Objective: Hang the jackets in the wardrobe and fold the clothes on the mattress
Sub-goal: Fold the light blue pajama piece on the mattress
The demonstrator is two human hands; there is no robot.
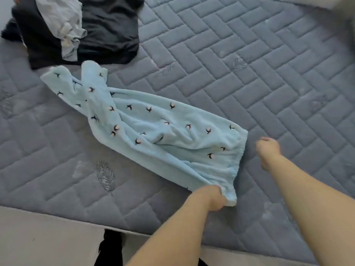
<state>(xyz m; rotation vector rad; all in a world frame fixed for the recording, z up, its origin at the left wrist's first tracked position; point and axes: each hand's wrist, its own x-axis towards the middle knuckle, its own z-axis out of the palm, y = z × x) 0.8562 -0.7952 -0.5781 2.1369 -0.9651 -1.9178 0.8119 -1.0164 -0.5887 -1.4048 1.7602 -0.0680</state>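
I am at the folding part of the task, and it is only at its beginning. My left hand (213, 198) grips the near corner of the waistband of the light blue trousers (157, 129), with the fingers curled around the cloth. My right hand (268, 152) is just beside the far end of the same waistband and does not touch it; the fingers are curled and I see nothing inside them, though the hand is a little blurred.

The trousers lie on the grey quilted mattress (249, 64), not far from its near edge. The waistband is turned toward me and the two legs run away toward the far left corner. They are not flat yet: the legs are twisted over each other and the cloth has many wrinkles in the middle. So in my judgement this piece is spread out but no fold is made in it.

At the far left corner of the mattress there is a dark pile of clothes (107, 29) with a pale crumpled garment (63, 25) lying on top of it. The leg ends of the trousers come very near to this pile. Nothing there looks folded, so these pieces are left to do.

No wardrobe and no hanger is in view, so I cannot say how far the jackets are done.
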